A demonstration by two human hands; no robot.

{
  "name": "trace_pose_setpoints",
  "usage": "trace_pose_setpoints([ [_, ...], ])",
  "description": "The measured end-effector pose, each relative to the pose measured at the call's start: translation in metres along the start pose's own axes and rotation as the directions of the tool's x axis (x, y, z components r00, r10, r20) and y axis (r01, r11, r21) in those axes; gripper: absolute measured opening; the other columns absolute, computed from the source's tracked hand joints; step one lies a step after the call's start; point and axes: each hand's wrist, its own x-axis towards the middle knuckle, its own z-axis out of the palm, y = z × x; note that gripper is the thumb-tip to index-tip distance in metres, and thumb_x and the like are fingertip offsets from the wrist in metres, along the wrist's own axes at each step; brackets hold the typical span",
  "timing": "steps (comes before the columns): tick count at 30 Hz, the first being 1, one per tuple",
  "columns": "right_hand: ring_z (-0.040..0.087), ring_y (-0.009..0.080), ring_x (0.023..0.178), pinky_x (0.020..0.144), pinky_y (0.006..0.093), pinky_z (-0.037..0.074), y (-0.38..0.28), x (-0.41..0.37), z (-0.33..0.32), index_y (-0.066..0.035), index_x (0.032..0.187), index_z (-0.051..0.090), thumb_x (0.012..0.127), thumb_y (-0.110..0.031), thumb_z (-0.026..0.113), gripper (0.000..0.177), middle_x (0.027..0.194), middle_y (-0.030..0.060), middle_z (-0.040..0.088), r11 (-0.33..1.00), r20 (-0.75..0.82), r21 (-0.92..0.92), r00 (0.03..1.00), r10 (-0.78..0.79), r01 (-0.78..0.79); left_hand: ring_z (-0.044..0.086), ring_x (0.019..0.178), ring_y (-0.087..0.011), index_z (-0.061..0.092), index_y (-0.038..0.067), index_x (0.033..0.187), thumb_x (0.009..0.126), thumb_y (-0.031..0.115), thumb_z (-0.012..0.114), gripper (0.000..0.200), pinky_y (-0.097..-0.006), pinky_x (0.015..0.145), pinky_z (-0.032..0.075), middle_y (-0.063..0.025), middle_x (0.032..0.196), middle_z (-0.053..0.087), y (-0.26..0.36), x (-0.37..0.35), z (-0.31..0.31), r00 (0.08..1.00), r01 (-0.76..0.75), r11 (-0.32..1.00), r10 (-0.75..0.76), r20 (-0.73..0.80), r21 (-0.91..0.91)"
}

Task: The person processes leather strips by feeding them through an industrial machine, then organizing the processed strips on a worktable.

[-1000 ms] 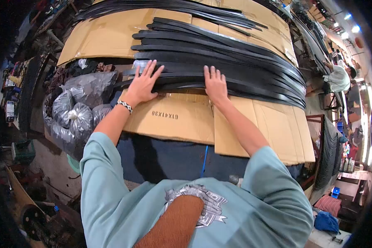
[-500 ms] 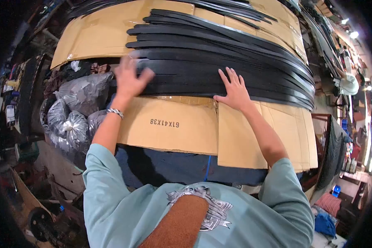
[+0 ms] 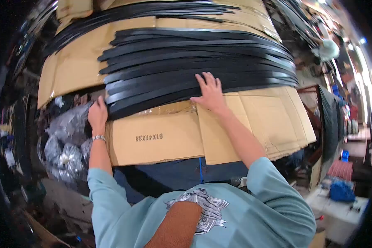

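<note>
Long black strips lie side by side in a wide layer across brown cardboard. At their left ends is my left hand, its fingers closed against the end of the lowest strips; whether it grips one is hard to make out. My right hand rests on the near edge of the strips, right of their middle, palm down with the fingers spread. Both forearms reach over the cardboard, which bears printed numbers.
More black strips lie on the cardboard at the far side. Clear plastic bags bulge at the left. Dark blue cloth hangs below the near edge. Another person is at the upper right.
My left hand has moved left and down from above the strips to their left ends, and its fingers have closed. My right hand stays spread on the strips. The view has shifted.
</note>
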Motion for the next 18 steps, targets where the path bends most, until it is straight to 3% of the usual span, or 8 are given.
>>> trace_pose_setpoints([
  [3,0.024,0.0363,0.147,0.118,0.0562,0.02,0.003,-0.002,0.003,-0.013,0.153,0.032,0.071,-0.056,0.078,0.103,0.154,0.019,0.033,0.999,0.003,0.038,1.0,0.002,-0.002,0.065,0.1,-0.0454,0.07,0.003,0.105,0.097,0.058,0.041,0.063,-0.0527,0.085,0.049,-0.0261,0.102,0.07,0.014,-0.002,0.0,0.976,0.131,0.982,-0.152,-0.158,-0.136],
  [6,0.016,0.0382,0.15,0.12,0.0567,0.016,0.01,-0.008,-0.005,-0.016,0.156,0.027,0.069,-0.063,0.077,0.111,0.16,0.021,0.023,0.996,0.085,0.081,0.996,0.023,-0.03,0.063,0.102,-0.0432,0.066,0.001,0.112,0.098,0.052,0.045,0.056,-0.0503,0.087,0.049,-0.0244,0.109,0.067,0.037,-0.002,0.009,0.962,-0.021,0.991,-0.015,-0.273,-0.13],
  [10,0.015,0.0394,0.15,0.119,0.057,0.017,0.028,-0.016,-0.012,-0.016,0.157,0.025,0.071,-0.067,0.074,0.111,0.16,0.0229,0.02,0.988,0.095,0.045,0.985,0.141,-0.146,0.058,0.112,-0.043,0.06,0.003,0.123,0.099,0.047,0.049,0.051,-0.05,0.091,0.048,-0.022,0.117,0.061,0.059,0.008,0.043,0.95,-0.022,0.966,-0.06,-0.306,-0.259],
  [11,0.014,0.0393,0.15,0.119,0.0568,0.017,0.027,-0.016,-0.01,-0.015,0.156,0.025,0.071,-0.068,0.074,0.111,0.16,0.023,0.02,0.991,0.084,0.05,0.989,0.119,-0.124,0.057,0.113,-0.0427,0.062,0.002,0.12,0.099,0.045,0.05,0.05,-0.0494,0.092,0.047,-0.024,0.115,0.061,0.057,0.012,0.055,0.927,-0.054,0.957,-0.059,-0.371,-0.286],
  [13,0.014,0.0391,0.15,0.119,0.0564,0.016,0.031,-0.021,-0.01,-0.013,0.156,0.027,0.072,-0.069,0.073,0.111,0.16,0.0233,0.019,0.994,0.059,0.046,0.994,0.097,-0.1,0.056,0.113,-0.0433,0.064,0.0,0.116,0.098,0.044,0.052,0.049,-0.0489,0.097,0.045,-0.0259,0.115,0.061,0.049,0.011,0.056,0.866,-0.112,0.989,0.051,-0.498,-0.095],
  [14,0.015,0.0385,0.15,0.12,0.0562,0.016,0.03,-0.022,-0.009,-0.012,0.155,0.029,0.077,-0.065,0.07,0.104,0.16,0.0238,0.021,0.995,0.032,0.036,0.995,0.091,-0.092,0.056,0.113,-0.0439,0.066,0.0,0.115,0.098,0.042,0.054,0.048,-0.049,0.099,0.044,-0.0266,0.116,0.062,0.04,0.012,0.061,0.857,-0.145,0.968,0.02,-0.514,-0.203],
  [17,0.019,0.0376,0.15,0.119,0.056,0.017,0.028,-0.02,0.0,-0.007,0.154,0.029,0.084,-0.059,0.065,0.095,0.158,0.0237,0.026,0.998,-0.067,-0.023,0.996,-0.06,0.058,0.055,0.122,-0.0409,0.06,-0.006,0.127,0.101,0.043,0.05,0.056,-0.0435,0.102,0.043,-0.0265,0.13,0.06,0.024,0.015,0.065,0.969,-0.056,0.851,-0.08,-0.234,-0.522],
  [18,0.02,0.0381,0.149,0.119,0.0564,0.018,0.026,-0.012,0.008,-0.004,0.153,0.03,0.085,-0.059,0.064,0.093,0.157,0.0239,0.029,0.994,-0.109,-0.088,0.991,-0.077,0.067,0.056,0.122,-0.0403,0.06,-0.006,0.127,0.101,0.043,0.049,0.056,-0.0427,0.103,0.043,-0.0263,0.131,0.06,0.035,0.015,0.06,0.981,-0.043,0.856,-0.063,-0.186,-0.515],
])
